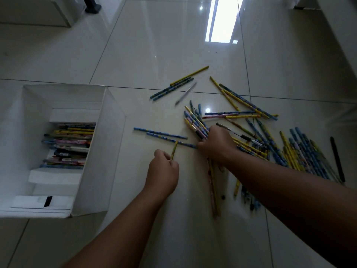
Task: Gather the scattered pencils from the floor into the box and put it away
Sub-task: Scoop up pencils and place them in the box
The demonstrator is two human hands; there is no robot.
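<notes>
dozens of pencils (270, 144) lie heaped at the right of the frame, with a few strays at upper centre. my right hand (216, 145) is curled round a fanned bunch at the heap's left edge. my left hand (163, 171) pinches one yellow pencil (174, 150). i judge the bunch too splayed: lifted like this, some could slip out and roll on the glossy floor (135, 55). the box (114, 136), part filled, sits at left, and its tall wall is the edge to clear. bare tile between box and heap gives room, bar two blue pencils (160, 133) lying there.
</notes>
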